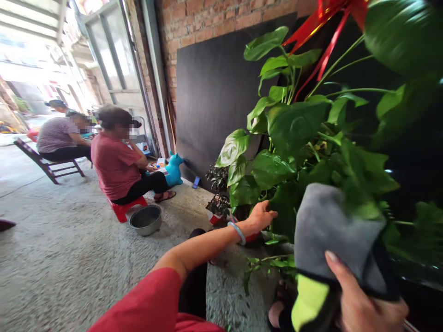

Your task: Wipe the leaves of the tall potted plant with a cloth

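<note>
My left hand [259,217], with a pale bangle [237,232] at the wrist, reaches into the lower leaves of a large potted plant. Its fingers are closed at the edge of a broad dark green leaf [286,210]; the fingertips are partly hidden. In my right hand [363,299] is a grey cloth [328,226] with a black border and a yellow-green part, gripped with the thumb on top. The cloth is bunched and hangs in front of the plant's right-hand leaves, covering some of them.
A red ribbon [325,27] is tied high on the plant. A smaller dark-leaved plant [219,177] stands to its left. A metal basin [145,220] sits on the concrete floor beside a person on a red stool [121,210]. Black board [214,101] leans against the brick wall.
</note>
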`<state>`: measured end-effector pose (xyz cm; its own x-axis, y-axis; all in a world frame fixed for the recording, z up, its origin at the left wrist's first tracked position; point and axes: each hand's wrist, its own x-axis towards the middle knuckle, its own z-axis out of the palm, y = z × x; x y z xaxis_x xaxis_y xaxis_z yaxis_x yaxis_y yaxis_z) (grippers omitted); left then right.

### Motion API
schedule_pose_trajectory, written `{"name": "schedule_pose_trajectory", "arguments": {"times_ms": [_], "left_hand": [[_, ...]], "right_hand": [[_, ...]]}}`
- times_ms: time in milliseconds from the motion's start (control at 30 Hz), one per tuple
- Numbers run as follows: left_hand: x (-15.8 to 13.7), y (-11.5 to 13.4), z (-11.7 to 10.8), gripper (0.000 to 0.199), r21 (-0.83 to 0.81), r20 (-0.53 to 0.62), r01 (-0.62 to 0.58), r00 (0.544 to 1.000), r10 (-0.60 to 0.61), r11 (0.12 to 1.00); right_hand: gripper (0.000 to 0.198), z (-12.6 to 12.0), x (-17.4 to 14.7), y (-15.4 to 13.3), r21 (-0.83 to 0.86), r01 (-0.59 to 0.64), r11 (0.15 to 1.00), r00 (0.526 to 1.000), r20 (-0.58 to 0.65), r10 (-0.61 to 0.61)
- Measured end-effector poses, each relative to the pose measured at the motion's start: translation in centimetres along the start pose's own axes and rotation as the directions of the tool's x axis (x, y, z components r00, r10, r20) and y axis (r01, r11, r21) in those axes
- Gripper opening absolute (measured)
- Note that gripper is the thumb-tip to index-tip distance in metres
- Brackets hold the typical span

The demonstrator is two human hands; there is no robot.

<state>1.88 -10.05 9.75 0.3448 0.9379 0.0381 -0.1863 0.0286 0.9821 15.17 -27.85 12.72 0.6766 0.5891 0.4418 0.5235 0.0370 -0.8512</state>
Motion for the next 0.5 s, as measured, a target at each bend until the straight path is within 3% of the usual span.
{"name": "schedule_pose_trajectory", "arguments": {"times_ms": [67,100,200,300,400,500], "left_hand": [[0.1,0.0,0.3,0.025,-0.021,-0.013,0.033,0.999,-0.033,0.999],[0.0,0.1,0.2,0.026,-0.039,-0.004,0.04,0.999,-0.04,0.998],[-0.5,0.2,-0.8,0.022,-0.06,-0.005,0.043,0.999,-0.044,0.997],[-0.9,0.3,-2.1,0.012,-0.022,-0.039,0.067,0.997,-0.068,0.997],[-1.0,0.4,-2.7,0.009,0.003,-0.068,0.087,0.994,-0.087,0.996],[-1.2,0.5,-2.4,0.008,-0.001,-0.067,0.098,0.993,-0.098,0.995]], "right_hand": [[0.063,2.6,1.0,-1.6,-0.01,0.048,0.999,0.995,-0.091,-0.049],[0.067,3.7,1.2,-1.6,-0.022,0.065,0.998,0.996,-0.058,-0.067],[0.068,5.0,0.0,0.8,-0.046,0.067,0.997,0.978,0.199,-0.057],[0.054,3.1,-2.0,3.2,-0.054,0.015,0.998,0.923,0.384,0.007],[0.049,1.1,-2.2,2.1,-0.094,0.003,0.996,0.965,0.262,0.022],[0.06,2.4,0.5,-0.2,-0.122,0.187,0.975,0.982,0.036,-0.184]]}}
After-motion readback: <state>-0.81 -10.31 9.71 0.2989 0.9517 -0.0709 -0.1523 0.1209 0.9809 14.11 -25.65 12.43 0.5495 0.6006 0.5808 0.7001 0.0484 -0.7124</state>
